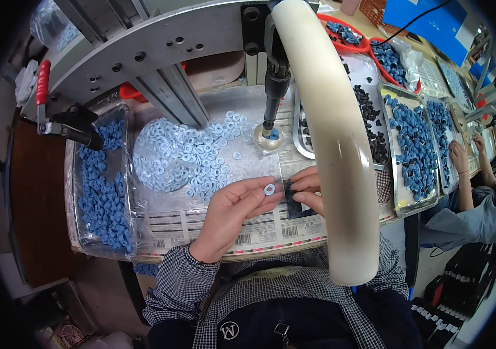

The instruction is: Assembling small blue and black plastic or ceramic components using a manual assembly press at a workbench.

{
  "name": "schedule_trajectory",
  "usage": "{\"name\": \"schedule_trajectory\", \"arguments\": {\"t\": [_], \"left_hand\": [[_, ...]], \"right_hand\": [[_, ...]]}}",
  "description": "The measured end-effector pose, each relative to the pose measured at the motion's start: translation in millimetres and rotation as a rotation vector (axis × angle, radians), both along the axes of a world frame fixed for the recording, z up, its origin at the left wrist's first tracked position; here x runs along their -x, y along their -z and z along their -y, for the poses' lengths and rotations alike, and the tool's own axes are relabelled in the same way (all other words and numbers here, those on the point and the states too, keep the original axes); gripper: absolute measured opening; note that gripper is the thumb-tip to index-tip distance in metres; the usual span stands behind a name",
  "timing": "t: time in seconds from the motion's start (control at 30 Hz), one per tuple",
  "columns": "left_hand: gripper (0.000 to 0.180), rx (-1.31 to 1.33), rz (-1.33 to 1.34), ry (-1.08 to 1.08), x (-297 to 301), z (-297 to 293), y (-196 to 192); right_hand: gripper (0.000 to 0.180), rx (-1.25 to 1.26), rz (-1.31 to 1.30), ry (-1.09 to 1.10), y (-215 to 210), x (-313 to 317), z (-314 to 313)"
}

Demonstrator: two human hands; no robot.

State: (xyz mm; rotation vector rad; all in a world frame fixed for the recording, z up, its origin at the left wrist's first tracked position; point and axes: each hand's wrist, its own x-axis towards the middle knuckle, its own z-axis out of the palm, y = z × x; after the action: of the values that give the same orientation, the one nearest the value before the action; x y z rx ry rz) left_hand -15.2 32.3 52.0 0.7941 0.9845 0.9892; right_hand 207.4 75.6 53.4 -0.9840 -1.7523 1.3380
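Observation:
My left hand [233, 206] pinches a small light blue ring [269, 189] between thumb and forefinger. Close beside it, the fingers of my right hand [308, 187] are drawn together over a flat black pad [298, 208]; what they hold, if anything, is hidden. A thick cream-coloured curved tube [344, 151] covers part of that hand and its forearm. Just beyond both hands, a dark vertical rod [274, 87] comes down to a round pale fixture [267, 138], with a blue piece at the rod's tip. Loose light blue rings [201, 152] lie scattered to the left of it.
A tray of blue parts [105, 209] stands at the left, near a red-handled clamp [44, 81]. Right of the tube are black parts [370, 119] on a tray and another tray of blue parts [413, 145]. Red bowls [366, 44] stand behind. A co-worker's arm [462, 168] reaches in at right.

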Motion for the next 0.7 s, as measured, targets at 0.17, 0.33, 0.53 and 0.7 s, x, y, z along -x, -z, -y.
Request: {"name": "schedule_trajectory", "arguments": {"t": [0.17,0.33,0.53,0.7], "left_hand": [[0.029,-0.037,-0.152,0.017,-4,-1,-12],[0.022,-0.067,-0.218,-0.004,2,-2,7],[0.020,-0.074,-0.215,0.042,7,-5,17],[0.020,-0.059,-0.153,0.050,7,-10,9]], "right_hand": [[0.023,-0.334,0.126,-0.073,-13,12,-3],[0.026,-0.319,0.159,-0.103,-5,16,-4],[0.016,-0.304,0.176,-0.138,-3,19,-4],[0.018,-0.356,0.251,-0.191,18,13,-6]]}}
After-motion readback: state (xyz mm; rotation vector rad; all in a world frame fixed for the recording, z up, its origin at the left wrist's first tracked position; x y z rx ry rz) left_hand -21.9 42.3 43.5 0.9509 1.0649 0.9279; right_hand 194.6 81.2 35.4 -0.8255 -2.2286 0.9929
